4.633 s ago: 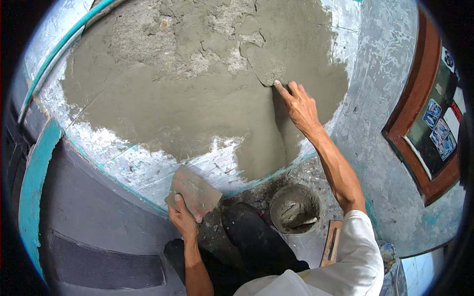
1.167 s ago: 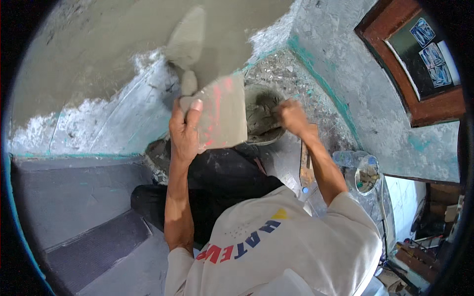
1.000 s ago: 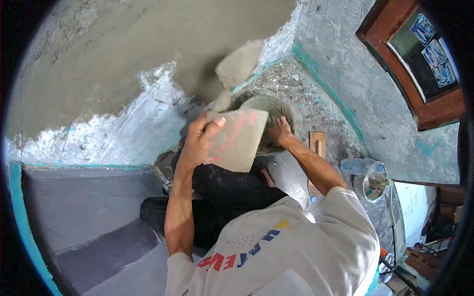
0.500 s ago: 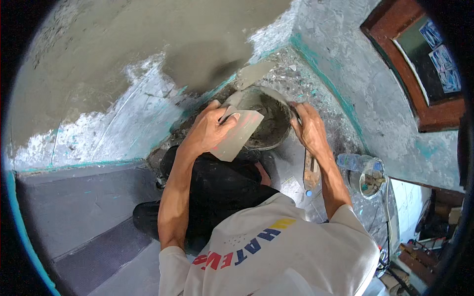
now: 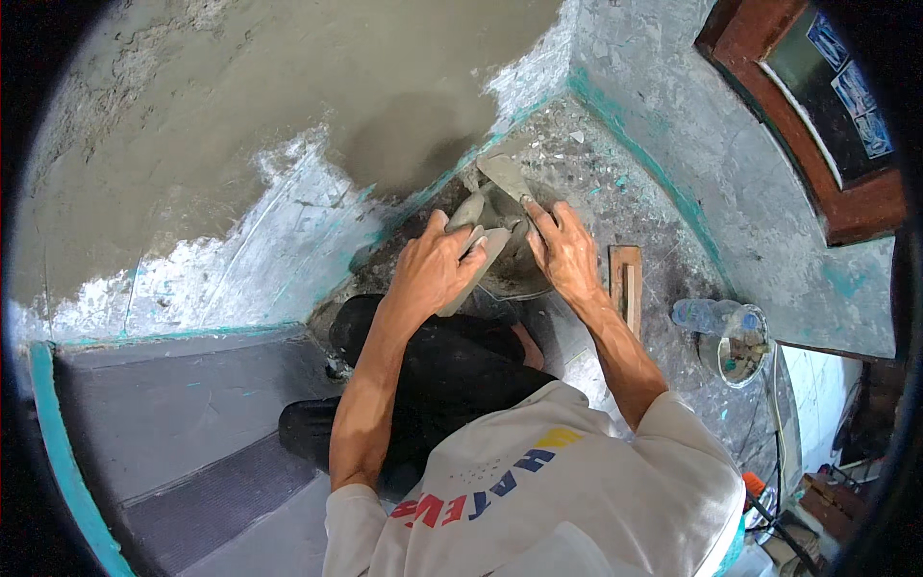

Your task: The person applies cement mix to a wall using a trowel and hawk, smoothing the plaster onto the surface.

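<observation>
My left hand (image 5: 433,264) is closed around a thin, flat plastering blade (image 5: 486,252), now seen nearly edge-on. Grey wet mortar (image 5: 468,209) clings to its far end. In my right hand (image 5: 569,255) is a putty knife (image 5: 503,175), its wide, mortar-coated blade pointing away and to the left, close to the left blade's far end. Both tools are above a round bucket (image 5: 519,281) with mortar smeared inside; my hands and the tools cover much of it. Whether the two blades touch, I cannot tell.
A wall half coated in wet plaster (image 5: 288,87) rises at the left. Right of the bucket lies a wooden float (image 5: 626,288). Farther right are a clear plastic bottle (image 5: 713,315) and a small bucket of rubble (image 5: 735,358). A wood-framed opening (image 5: 851,207) sits in the right wall.
My right hand has moved left from the bucket's right side, bringing the putty knife into sight by the left blade. The left blade has turned from face-on to nearly edge-on.
</observation>
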`<state>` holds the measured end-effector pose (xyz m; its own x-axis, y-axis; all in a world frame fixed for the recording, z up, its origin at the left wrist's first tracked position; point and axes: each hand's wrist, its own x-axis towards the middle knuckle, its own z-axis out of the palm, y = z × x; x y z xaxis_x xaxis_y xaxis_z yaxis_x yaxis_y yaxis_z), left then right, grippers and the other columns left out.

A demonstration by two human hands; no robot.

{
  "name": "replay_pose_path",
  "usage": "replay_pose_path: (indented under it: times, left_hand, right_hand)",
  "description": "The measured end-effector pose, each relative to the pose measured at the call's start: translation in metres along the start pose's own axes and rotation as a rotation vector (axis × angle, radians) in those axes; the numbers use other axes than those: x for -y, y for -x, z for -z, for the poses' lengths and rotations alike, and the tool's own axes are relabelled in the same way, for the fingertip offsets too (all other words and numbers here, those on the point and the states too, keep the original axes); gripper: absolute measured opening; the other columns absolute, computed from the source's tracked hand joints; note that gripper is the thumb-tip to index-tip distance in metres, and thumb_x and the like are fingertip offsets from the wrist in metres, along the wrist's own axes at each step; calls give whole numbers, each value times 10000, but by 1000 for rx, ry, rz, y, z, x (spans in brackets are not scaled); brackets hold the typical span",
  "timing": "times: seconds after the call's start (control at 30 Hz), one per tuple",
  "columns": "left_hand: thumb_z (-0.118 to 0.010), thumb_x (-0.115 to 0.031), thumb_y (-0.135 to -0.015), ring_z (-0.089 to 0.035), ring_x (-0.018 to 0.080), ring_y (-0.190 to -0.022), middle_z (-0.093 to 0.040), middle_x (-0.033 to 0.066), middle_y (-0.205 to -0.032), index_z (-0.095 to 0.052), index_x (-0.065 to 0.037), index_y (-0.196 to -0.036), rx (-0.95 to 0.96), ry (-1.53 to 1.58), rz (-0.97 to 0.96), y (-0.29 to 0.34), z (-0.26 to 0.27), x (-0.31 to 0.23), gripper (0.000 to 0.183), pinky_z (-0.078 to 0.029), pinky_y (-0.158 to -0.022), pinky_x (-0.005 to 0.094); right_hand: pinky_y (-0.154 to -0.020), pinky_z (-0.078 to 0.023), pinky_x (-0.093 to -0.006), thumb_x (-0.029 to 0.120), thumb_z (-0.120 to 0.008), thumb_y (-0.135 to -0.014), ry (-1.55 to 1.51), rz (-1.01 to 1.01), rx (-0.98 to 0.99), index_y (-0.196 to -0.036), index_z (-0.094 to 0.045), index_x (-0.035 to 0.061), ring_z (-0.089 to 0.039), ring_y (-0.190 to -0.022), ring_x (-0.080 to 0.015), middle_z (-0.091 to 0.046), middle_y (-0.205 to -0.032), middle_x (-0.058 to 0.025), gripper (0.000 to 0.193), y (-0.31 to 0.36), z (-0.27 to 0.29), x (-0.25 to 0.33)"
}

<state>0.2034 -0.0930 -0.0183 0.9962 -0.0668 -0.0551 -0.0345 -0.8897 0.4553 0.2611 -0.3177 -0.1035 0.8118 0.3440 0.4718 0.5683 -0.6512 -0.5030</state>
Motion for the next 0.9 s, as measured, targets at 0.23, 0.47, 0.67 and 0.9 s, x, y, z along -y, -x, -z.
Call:
replay_pose_path:
  times: [0.23,0.47,0.67,0.9]
  left_hand:
    - [-664,-347,-1017,-659,499,-944,-588,257,-1081,-733,4,-1113,-63,155,-28,1,7,10,370,-532,-855,571]
    - [-650,-361,-1026,-646,486,-992,-606,245,-1036,-738,8,-1109,15,235,-99,-5,20,21,388,-512,-867,559]
    - [-648,-363,-1024,-674,456,-1043,-656,253,-1102,-759,-27,-1160,212,23,-11,-11,22,11,379,-524,-946,537]
    - [-666,-363,-1009,-671,486,-1068,-654,283,-1151,-761,-16,-1189,280,-71,-66,-17,16,-6,403,-528,-937,549]
  right_hand:
    - [-793,-572,-476,57,-774,-880,-86,77,-1,-1382,-650,115,-638,-933,-352,-565,-1011,-145,520,6,-21,-22]
    - [-782,-569,-505,102,-763,-898,-81,-26,99,-1293,-690,86,-682,-940,-389,-617,-1053,-183,402,39,-15,-22]
    - [-875,-557,-484,148,-707,-930,-547,-359,101,-1234,-712,-15,-697,-954,-458,-692,-1051,-239,345,32,17,-30]
    - [-853,-558,-487,173,-724,-929,-337,-234,94,-1260,-735,25,-705,-971,-438,-682,-1047,-244,363,22,15,-20]
